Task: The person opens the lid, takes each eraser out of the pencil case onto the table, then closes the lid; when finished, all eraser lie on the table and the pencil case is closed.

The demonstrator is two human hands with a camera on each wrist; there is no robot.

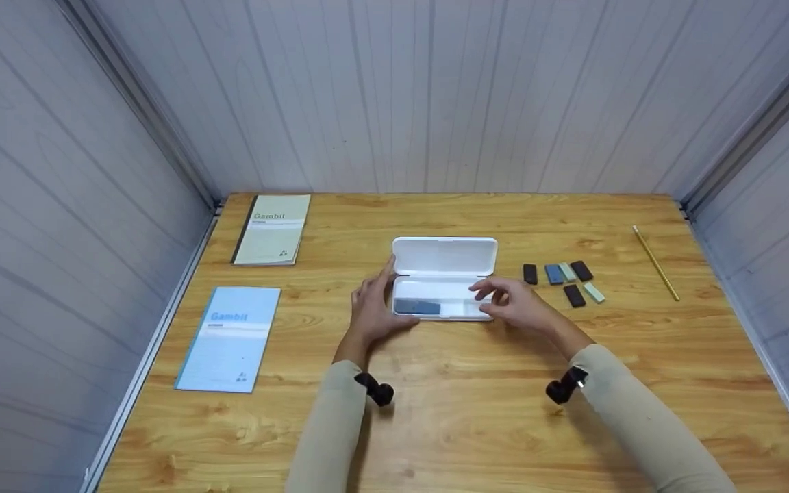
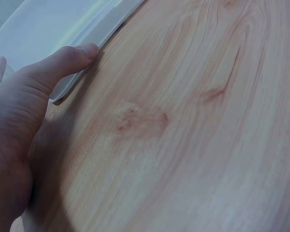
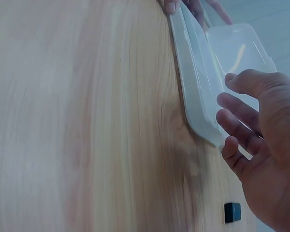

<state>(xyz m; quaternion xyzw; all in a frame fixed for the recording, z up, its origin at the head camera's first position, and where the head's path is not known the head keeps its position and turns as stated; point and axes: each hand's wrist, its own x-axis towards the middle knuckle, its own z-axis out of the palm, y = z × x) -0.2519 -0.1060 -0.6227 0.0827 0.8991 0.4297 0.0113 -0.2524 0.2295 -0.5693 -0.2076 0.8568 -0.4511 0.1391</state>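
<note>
A white pencil case (image 1: 444, 257) stands on the table with its lid raised at the back. Inside, toward the front left, lies a dark blue block that looks like an eraser (image 1: 416, 306). My left hand (image 1: 374, 308) holds the case's left end, with the thumb along the front edge and the index finger reaching to the back corner. In the left wrist view the thumb (image 2: 70, 60) presses on the case's rim. Over the right end of the case hovers my right hand (image 1: 514, 303), fingers loosely bent and apart, nothing between them.
Several small black, blue and pale green eraser-like blocks (image 1: 574, 296) lie right of the case. Farther right is a yellow pencil (image 1: 655, 263). On the left are a cream notebook (image 1: 272, 239) and a blue notebook (image 1: 230, 342). Panel walls (image 1: 422, 96) border the table.
</note>
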